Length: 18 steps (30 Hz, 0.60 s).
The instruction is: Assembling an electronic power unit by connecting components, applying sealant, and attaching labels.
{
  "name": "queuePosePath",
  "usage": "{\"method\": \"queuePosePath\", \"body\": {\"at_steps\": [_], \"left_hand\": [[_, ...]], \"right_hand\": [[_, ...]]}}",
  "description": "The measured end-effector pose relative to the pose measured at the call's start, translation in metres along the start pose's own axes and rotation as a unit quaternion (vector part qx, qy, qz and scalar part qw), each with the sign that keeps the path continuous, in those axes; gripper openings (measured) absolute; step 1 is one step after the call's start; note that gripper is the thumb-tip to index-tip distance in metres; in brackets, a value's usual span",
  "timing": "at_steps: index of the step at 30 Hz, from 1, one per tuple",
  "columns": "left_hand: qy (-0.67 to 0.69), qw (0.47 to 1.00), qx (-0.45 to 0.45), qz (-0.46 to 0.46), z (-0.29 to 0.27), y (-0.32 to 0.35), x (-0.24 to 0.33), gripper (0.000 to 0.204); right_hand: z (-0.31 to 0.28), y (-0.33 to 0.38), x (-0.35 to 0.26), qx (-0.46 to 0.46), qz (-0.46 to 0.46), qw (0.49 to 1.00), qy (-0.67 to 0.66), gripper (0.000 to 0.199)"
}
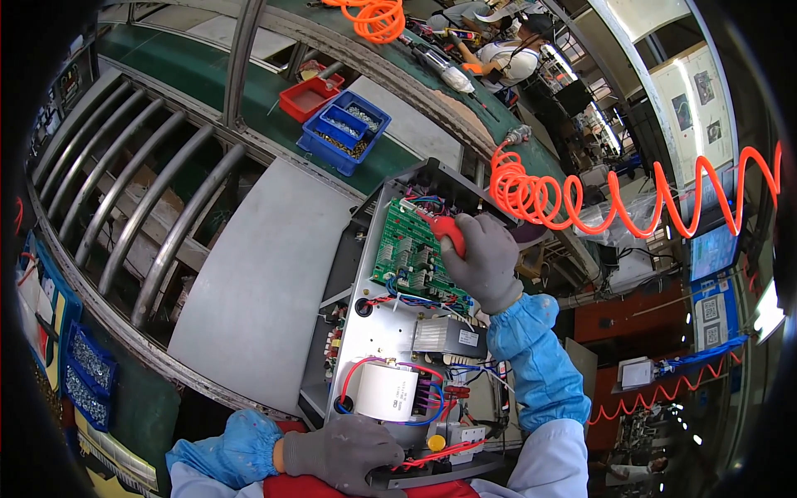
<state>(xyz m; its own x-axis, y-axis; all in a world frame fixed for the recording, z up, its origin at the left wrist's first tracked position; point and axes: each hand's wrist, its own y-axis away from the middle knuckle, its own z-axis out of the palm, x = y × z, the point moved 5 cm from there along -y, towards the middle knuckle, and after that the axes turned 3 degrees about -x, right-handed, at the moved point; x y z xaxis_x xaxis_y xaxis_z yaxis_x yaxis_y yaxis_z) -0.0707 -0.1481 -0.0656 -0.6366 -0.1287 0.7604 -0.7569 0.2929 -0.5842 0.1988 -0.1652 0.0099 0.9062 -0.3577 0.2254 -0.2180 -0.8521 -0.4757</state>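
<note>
A long metal machine chassis (386,340) lies open before me, packed with parts. At its far end is a green circuit board (403,241). My right hand (483,259), in a grey glove, is closed on a red-handled tool (448,234) over this board; the tool's tip is hard to make out among the wires. My left hand (344,455), also gloved, lies at the chassis's near end with its fingers bent over the dark end panel (452,473). Beside it are a white cylindrical capacitor (387,392) and red wires (444,455). A grey boxed transformer (448,336) sits mid-chassis.
Metal rollers (166,199) and a pale board (266,282) lie to the left. Beyond stand a blue bin of screws (344,133) and a red bin (310,98). An orange coiled hose (573,199) hangs at right. Another person (510,62) works farther off.
</note>
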Motion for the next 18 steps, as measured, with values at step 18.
{"method": "queuePosePath", "body": {"at_steps": [18], "left_hand": [[0.001,1.000,0.008,0.002,0.0002,0.0007,0.0004,0.041]], "right_hand": [[0.0014,0.0012,0.0010,0.025,-0.018,0.999,0.013,0.027]]}}
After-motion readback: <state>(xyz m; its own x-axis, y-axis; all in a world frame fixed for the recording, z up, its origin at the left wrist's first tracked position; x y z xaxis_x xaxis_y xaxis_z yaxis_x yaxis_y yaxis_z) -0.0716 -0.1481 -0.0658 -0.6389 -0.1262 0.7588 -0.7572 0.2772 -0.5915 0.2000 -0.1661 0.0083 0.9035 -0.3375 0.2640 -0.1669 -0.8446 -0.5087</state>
